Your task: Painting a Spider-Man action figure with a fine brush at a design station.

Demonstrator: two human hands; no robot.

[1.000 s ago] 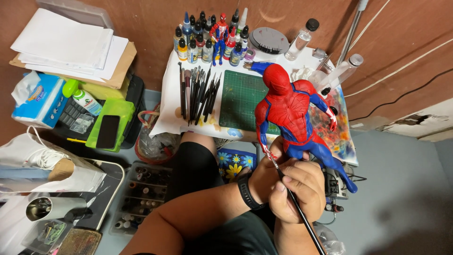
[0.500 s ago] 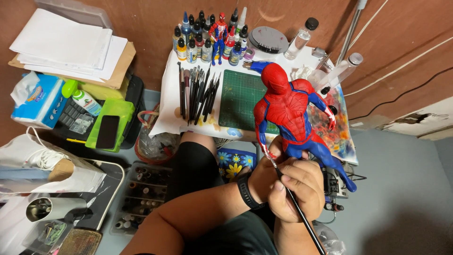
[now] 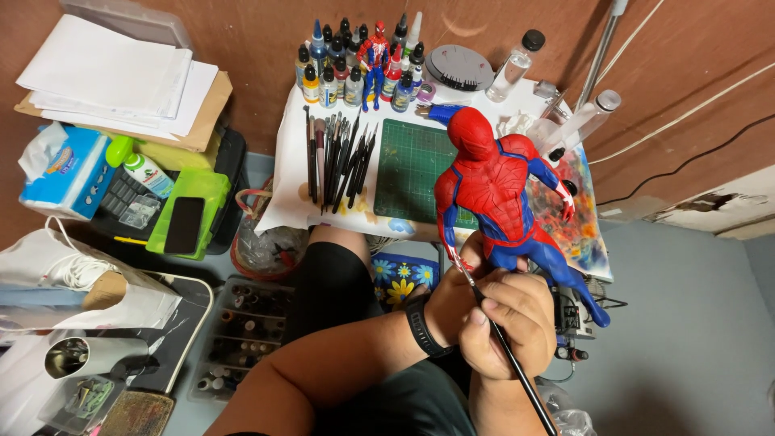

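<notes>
Small white surface against a brown wall, crowded: green cutting mat, row of brushes, paint bottles at the back. Head view: left hand grips the red-and-blue figure near its legs, held upright above the surface's near edge. Right hand, fingers clenched on a thin paintbrush, tip touching the figure's lowered hand.

Left side has a blue-and-white soft tissue pack, next to it a dark-screened phone lying on a lime-green plastic tray. Labelled paint dropper bottles stand by the wall.
</notes>
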